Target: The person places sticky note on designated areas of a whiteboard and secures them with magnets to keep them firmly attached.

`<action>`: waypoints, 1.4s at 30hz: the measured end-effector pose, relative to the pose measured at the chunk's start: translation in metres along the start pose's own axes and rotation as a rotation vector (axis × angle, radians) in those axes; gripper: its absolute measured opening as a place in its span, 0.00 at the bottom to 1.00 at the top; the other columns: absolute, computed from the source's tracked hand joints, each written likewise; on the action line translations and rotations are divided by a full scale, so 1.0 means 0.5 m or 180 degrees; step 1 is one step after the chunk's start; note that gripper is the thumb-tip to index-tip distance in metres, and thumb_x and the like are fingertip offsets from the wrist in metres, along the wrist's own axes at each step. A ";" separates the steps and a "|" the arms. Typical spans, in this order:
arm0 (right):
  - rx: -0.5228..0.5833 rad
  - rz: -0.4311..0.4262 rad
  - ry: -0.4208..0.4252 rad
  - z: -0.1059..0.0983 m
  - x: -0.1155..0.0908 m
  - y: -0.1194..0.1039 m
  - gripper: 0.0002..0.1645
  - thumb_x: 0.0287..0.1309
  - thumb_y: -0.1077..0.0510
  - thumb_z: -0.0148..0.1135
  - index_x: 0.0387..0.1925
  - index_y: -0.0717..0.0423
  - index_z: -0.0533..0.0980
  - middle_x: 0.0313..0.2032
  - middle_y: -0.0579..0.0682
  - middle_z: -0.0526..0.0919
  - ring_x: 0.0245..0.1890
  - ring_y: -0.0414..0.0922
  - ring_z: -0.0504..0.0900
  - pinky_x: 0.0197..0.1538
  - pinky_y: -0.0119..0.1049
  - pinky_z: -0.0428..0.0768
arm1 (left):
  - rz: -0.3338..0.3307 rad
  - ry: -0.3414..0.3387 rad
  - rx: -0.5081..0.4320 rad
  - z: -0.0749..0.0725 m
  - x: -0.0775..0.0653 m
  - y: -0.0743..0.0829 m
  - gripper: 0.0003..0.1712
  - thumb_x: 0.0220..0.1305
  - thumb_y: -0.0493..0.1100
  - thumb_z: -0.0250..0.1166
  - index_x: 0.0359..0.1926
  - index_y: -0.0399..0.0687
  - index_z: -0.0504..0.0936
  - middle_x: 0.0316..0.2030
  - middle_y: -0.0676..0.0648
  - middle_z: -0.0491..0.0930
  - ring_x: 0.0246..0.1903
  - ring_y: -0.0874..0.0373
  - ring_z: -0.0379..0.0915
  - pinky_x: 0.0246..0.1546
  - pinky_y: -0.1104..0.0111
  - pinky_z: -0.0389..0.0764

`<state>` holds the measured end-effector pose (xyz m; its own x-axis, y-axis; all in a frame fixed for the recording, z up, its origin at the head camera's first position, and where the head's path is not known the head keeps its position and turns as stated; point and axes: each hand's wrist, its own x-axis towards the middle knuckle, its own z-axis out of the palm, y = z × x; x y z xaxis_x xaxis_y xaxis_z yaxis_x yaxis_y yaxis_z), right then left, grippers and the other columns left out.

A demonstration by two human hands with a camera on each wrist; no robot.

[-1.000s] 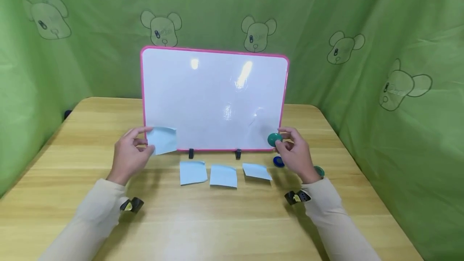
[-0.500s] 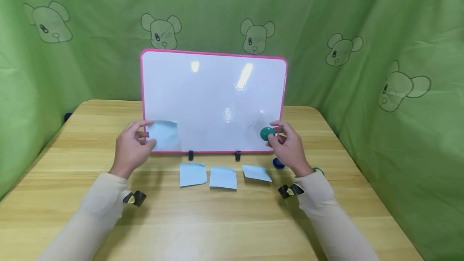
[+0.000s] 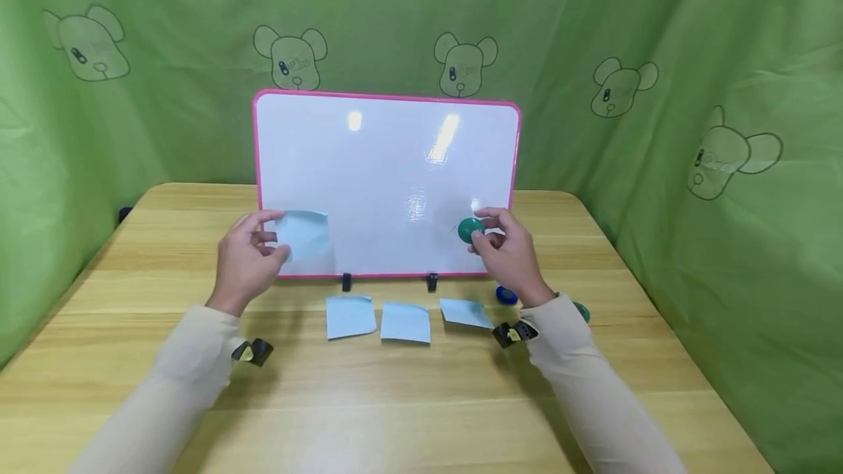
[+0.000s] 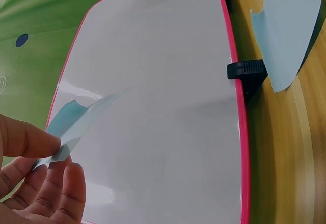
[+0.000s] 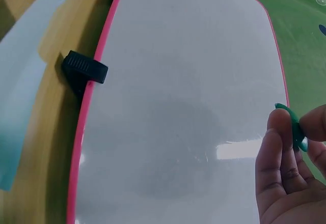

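My left hand pinches a light blue sticky note by its left edge, in front of the lower left of a pink-framed whiteboard. In the left wrist view the note is seen nearly edge-on, its far end close to the board; whether it touches I cannot tell. My right hand holds a round green magnet between thumb and fingers, before the board's lower right. The right wrist view shows this magnet apart from the board surface.
Three more blue notes lie in a row on the wooden table before the board. Black clips support its lower edge. A blue magnet and another green magnet lie at the right. Green curtain surrounds the table.
The left hand has risen and shifted slightly right with its note. The right hand has moved left and up with the green magnet, away from the board's right edge.
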<state>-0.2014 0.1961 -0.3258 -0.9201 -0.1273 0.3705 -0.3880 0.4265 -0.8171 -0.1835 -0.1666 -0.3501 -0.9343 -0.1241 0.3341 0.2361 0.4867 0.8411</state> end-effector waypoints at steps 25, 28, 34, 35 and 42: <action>0.0070 -0.0160 -0.0069 0.060 0.073 0.015 0.19 0.64 0.66 0.55 0.56 0.64 0.70 0.44 0.59 0.78 0.32 0.48 0.83 0.35 0.34 0.81 | 0.0044 -0.0003 -0.0188 0.014 0.035 0.015 0.27 0.53 0.26 0.60 0.58 0.37 0.76 0.56 0.39 0.73 0.48 0.42 0.77 0.43 0.59 0.83; 0.0103 -0.0159 -0.0097 0.065 0.075 0.016 0.18 0.65 0.66 0.55 0.56 0.64 0.70 0.44 0.58 0.77 0.32 0.48 0.83 0.35 0.34 0.81 | 0.0009 -0.0046 -0.0204 0.014 0.036 0.017 0.27 0.55 0.28 0.61 0.58 0.38 0.75 0.57 0.39 0.72 0.49 0.42 0.77 0.43 0.59 0.83; 0.0094 -0.0129 -0.0143 0.077 0.076 0.016 0.18 0.65 0.64 0.55 0.55 0.62 0.71 0.44 0.56 0.77 0.33 0.47 0.84 0.37 0.38 0.82 | -0.0073 -0.0135 -0.0196 0.014 0.032 0.017 0.27 0.56 0.30 0.63 0.59 0.40 0.75 0.57 0.39 0.71 0.49 0.42 0.77 0.44 0.58 0.83; 0.0094 -0.0142 -0.0141 0.079 0.077 0.015 0.18 0.65 0.64 0.55 0.55 0.62 0.71 0.44 0.56 0.77 0.33 0.47 0.84 0.37 0.38 0.82 | -0.0076 -0.0127 -0.0193 0.013 0.033 0.018 0.27 0.56 0.30 0.63 0.59 0.40 0.75 0.57 0.39 0.71 0.49 0.42 0.77 0.44 0.57 0.83; 0.0084 -0.0229 -0.0115 0.086 0.092 0.001 0.18 0.65 0.65 0.54 0.55 0.62 0.71 0.44 0.57 0.78 0.33 0.48 0.84 0.35 0.37 0.80 | -0.0042 -0.0071 -0.0190 0.013 0.046 0.023 0.27 0.56 0.30 0.63 0.60 0.40 0.75 0.58 0.39 0.71 0.48 0.41 0.78 0.43 0.56 0.83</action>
<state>-0.2461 0.1519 -0.3281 -0.8909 -0.1894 0.4129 -0.4542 0.3912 -0.8004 -0.2042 -0.1582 -0.3354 -0.9431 -0.1105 0.3137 0.2386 0.4326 0.8695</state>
